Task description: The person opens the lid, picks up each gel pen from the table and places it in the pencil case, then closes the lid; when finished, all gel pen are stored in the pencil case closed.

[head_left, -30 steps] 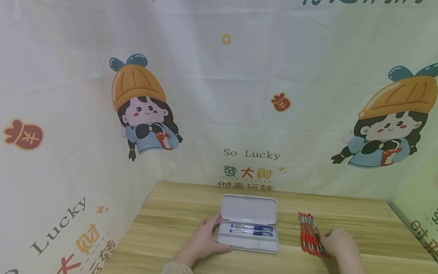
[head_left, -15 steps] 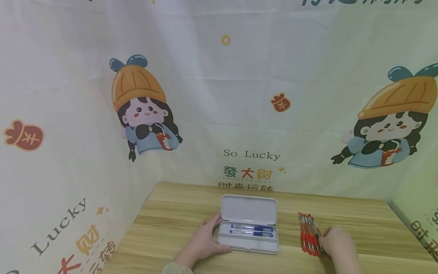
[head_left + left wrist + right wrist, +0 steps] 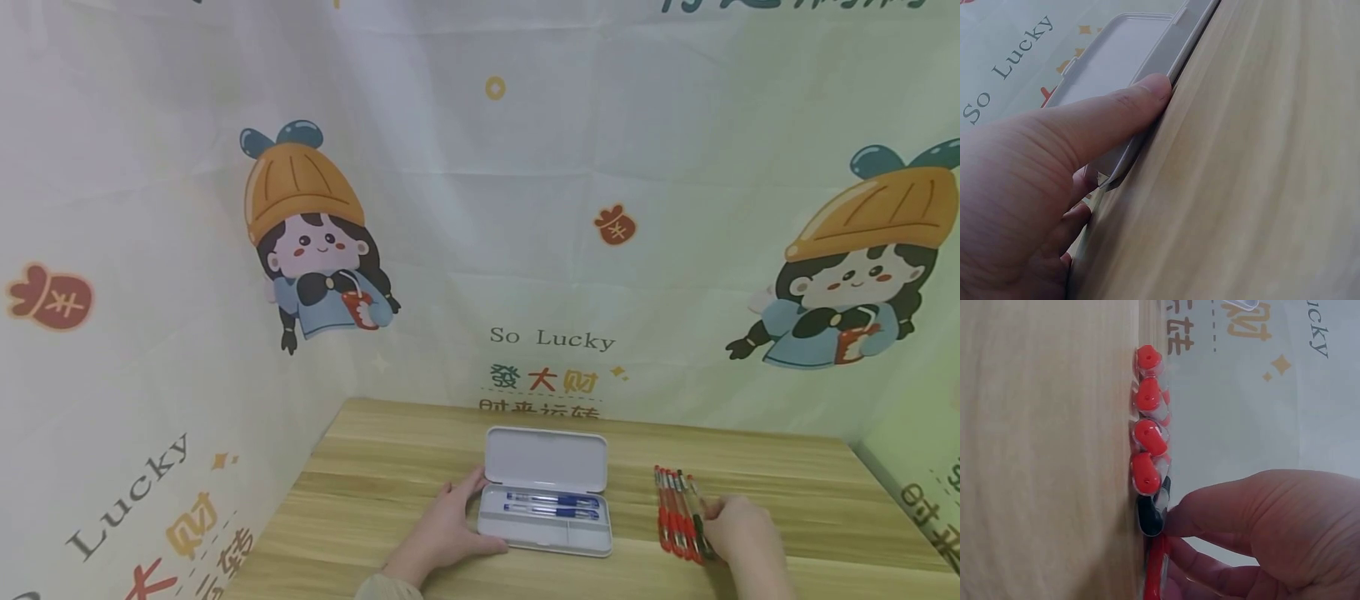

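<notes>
A white pencil case [image 3: 525, 544] lies with its lid [image 3: 546, 458] raised, two blue pens [image 3: 552, 511] inside its back compartment. My left hand [image 3: 446, 525] grips the case's left end, thumb along the front edge and fingers behind. To the right, several red pens [image 3: 675, 525] lie side by side. At the right of this row my right hand [image 3: 742, 533] pinches a black pen [image 3: 1150, 515] near its capped end. In the right wrist view another red pen [image 3: 1157, 569] lies just beyond the black one, partly hidden by the fingers.
Everything stands on a wood-grain table [image 3: 397, 442]. A printed cloth [image 3: 435, 250] with cartoon figures and lettering hangs behind the table and along both sides. The case's front compartment has a small divider [image 3: 567, 532] toward the right.
My right hand has shifted slightly at the right of the row, and the black pen's lower end shows a little differently. My left hand and the case have stayed put.
</notes>
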`<state>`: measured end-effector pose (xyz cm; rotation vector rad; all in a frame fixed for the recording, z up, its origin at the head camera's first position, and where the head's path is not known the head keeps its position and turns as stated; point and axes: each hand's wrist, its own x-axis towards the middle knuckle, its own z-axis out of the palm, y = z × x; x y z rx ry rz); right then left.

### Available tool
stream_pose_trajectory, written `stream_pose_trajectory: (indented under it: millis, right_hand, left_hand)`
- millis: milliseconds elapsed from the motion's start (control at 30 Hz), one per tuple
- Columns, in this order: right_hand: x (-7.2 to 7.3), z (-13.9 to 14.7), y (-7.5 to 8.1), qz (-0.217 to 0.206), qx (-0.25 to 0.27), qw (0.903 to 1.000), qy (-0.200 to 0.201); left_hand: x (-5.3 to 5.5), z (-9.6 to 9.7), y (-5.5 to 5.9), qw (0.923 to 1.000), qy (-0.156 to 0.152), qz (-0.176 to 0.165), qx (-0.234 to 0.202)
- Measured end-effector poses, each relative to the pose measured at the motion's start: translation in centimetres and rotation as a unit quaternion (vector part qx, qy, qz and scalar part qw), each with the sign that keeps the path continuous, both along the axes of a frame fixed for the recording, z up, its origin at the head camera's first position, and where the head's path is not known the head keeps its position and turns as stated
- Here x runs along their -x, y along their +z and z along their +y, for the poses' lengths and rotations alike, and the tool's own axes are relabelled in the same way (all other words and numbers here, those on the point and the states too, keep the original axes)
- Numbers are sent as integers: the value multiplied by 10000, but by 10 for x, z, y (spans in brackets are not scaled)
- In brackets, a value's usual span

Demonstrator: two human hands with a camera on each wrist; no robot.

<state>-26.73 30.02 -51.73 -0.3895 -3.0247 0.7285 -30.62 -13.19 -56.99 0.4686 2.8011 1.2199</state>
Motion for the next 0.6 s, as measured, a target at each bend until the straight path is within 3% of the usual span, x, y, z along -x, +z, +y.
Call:
stream_pose_trajectory:
  millis: [133, 300, 600]
  right_hand:
    - [-2, 0, 3, 145, 59, 9998, -106]
    - [1, -4, 7, 657, 79, 9976, -220]
    - [6, -35, 20, 1694, 266, 9852, 47]
  left_hand:
    - [0, 1, 1, 10000, 3, -32, -19]
    - [-1, 1, 2, 10000, -12, -7, -44]
    - [-2, 2, 3, 10000, 34, -22, -23]
